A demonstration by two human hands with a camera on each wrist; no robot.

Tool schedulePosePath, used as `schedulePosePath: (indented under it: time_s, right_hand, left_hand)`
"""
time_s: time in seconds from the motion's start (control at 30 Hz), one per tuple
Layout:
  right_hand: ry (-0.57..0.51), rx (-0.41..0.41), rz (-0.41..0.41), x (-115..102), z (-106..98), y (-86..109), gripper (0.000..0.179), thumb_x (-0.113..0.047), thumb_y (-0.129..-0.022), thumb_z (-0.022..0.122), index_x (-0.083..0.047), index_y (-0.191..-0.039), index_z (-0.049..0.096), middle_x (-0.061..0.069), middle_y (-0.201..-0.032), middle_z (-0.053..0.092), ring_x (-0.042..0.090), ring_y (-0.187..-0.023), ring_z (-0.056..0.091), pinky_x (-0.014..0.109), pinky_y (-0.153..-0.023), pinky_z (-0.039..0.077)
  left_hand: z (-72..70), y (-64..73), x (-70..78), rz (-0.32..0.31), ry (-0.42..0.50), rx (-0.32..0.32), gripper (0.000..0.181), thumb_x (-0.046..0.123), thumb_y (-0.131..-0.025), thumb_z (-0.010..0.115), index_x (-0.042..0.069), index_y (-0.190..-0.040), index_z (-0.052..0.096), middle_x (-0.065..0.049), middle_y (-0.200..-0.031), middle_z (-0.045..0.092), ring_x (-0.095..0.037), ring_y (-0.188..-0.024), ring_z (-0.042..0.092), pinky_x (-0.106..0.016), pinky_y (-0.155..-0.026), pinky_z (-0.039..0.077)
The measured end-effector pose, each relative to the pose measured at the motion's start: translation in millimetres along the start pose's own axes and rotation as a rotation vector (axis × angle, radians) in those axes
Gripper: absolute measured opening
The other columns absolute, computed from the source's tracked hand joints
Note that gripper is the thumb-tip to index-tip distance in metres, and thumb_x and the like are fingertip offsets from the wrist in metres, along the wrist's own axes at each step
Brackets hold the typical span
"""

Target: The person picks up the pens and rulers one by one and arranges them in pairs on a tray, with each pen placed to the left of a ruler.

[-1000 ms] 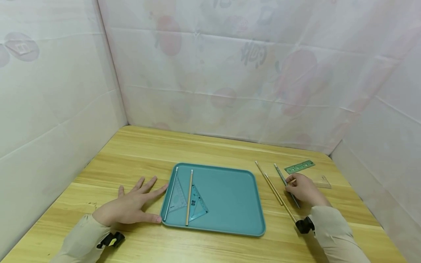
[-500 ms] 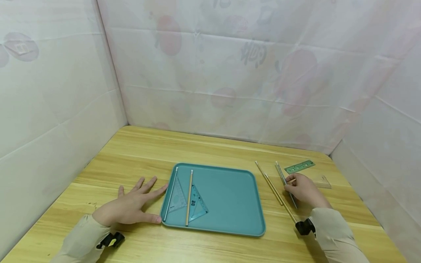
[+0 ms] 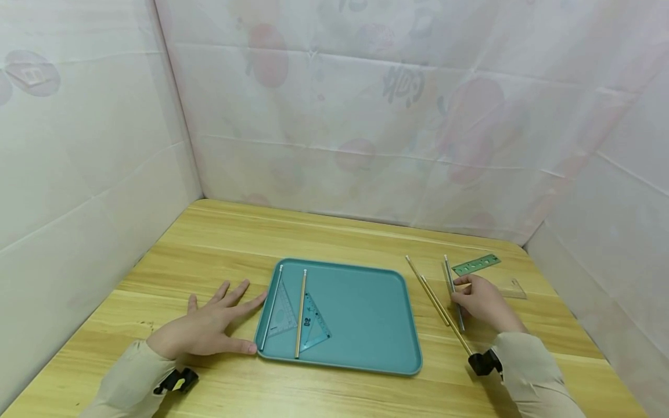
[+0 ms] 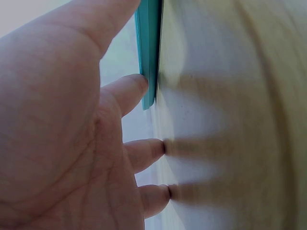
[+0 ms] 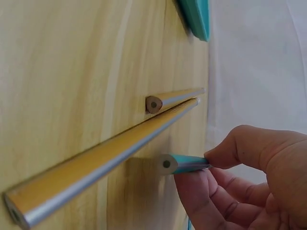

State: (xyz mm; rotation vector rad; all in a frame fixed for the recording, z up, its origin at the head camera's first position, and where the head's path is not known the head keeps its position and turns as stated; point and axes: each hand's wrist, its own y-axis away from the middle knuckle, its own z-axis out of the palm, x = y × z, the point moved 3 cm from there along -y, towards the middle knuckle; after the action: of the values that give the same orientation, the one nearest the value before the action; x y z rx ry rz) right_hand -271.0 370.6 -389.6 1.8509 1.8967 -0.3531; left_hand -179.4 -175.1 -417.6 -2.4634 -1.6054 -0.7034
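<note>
My right hand pinches a teal-and-silver pencil between thumb and fingers. In the right wrist view its blunt, unsharpened end is raised off the table. My left hand lies spread at the left side of the teal tray, with thumb and index finger touching its rim. Inside the tray lie a teal-silver pencil, a gold pencil, a clear set square and a blue set square. The left wrist view shows straight fingers against the tray edge and tabletop.
Two gold pencils lie between the tray and my right hand. A green ruler and a clear plastic piece, partly hidden, lie beyond that hand. Pale curtains hang around the wooden table.
The pencil in my right hand has turned: its far end has swung right and its near end left. The right hand has barely shifted. My left hand and the tray have stayed put.
</note>
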Motion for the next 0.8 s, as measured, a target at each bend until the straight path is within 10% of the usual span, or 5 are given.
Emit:
schedulePosePath:
  time_s: [0.8]
  right_hand:
    - [-0.108, 0.016, 0.007, -16.6, 4.3, 10.0, 0.048, -0.015, -0.106, 0.059, 0.011, -0.146, 0.053, 0.015, -0.1, 0.07, 0.017, -0.073, 0.07, 0.036, -0.067, 0.063]
  left_hand:
    - [-0.2, 0.3, 0.1, 0.005, -0.01, 0.007, 0.102, 0.077, -0.087, 0.072, 0.035, -0.17, 0.031, -0.024, -0.179, 0.015, -0.067, -0.159, 0.009, -0.103, -0.093, -0.001]
